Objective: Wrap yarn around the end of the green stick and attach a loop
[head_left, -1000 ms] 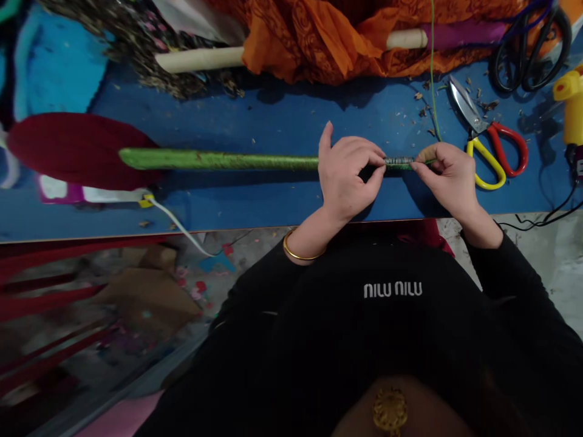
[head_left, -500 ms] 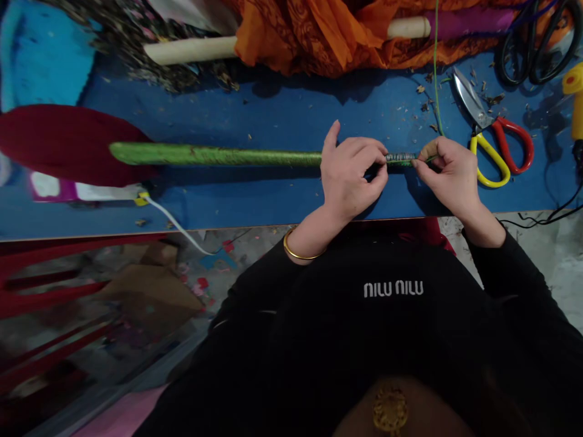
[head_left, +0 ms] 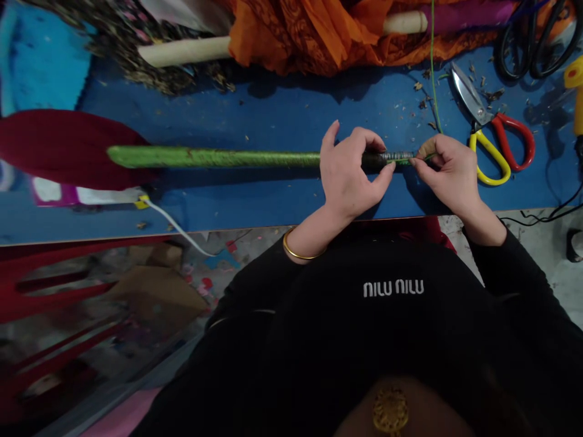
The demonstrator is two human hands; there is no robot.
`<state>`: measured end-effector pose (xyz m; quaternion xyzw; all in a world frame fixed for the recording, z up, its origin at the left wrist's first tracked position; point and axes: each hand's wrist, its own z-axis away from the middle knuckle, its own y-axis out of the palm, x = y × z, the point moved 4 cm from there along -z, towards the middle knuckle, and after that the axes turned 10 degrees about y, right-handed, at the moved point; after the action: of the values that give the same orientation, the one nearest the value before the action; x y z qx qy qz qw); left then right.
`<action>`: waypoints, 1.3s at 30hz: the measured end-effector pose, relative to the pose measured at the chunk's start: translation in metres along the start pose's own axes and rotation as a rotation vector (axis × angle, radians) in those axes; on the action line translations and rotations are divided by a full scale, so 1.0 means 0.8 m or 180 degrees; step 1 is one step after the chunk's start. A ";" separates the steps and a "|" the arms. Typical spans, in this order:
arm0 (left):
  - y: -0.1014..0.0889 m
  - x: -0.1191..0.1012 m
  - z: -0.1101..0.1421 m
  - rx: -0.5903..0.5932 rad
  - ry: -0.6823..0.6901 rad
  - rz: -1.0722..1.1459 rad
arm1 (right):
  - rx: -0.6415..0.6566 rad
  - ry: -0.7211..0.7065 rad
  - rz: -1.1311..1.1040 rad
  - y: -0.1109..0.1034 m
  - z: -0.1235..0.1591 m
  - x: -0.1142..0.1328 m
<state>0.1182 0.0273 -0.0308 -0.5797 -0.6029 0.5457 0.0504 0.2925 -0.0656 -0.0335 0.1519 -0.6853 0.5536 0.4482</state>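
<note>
Green rod is being loosely held left of the scissors by the left hand, its fingers being spread, more coil being exposed; green strand is being pinched by the right hand.

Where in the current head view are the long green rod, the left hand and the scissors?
Long green rod [head_left: 228, 158]: head view, middle of its bare green length.
Left hand [head_left: 345, 175]: head view, back of the hand.
Scissors [head_left: 481, 115]: head view, metal near the pivot.
</note>
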 end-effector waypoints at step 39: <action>0.015 -0.006 -0.009 0.0027 -0.0250 0.0048 | -0.0028 0.0180 0.0076 -0.001 0.000 0.009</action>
<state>0.1327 0.0249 -0.0336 -0.5621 -0.5978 0.5710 0.0250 0.2890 -0.0634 -0.0274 0.1260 -0.6765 0.5600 0.4613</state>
